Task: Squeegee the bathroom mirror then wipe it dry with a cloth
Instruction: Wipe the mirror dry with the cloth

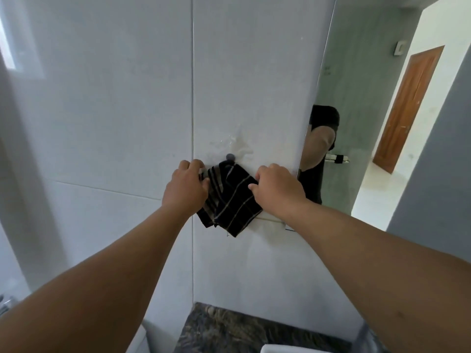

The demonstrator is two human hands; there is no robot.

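A black cloth [230,200] with thin tan stripes hangs folded over a rail on the white tiled wall, below a small grey wall mount [230,156]. My left hand [187,187] grips the cloth's upper left edge at the rail. My right hand [277,186] holds its upper right edge. The mirror [362,110] stands to the right of the tiles and reflects a person's arm and dark shirt, a grey wall and a brown door. No squeegee shows in my hands.
A dark speckled stone counter [229,327] lies below, with the white rim of a basin [280,349] at the bottom edge. A metal fitting [6,303] shows at the lower left. A grey wall [433,174] bounds the mirror's right side.
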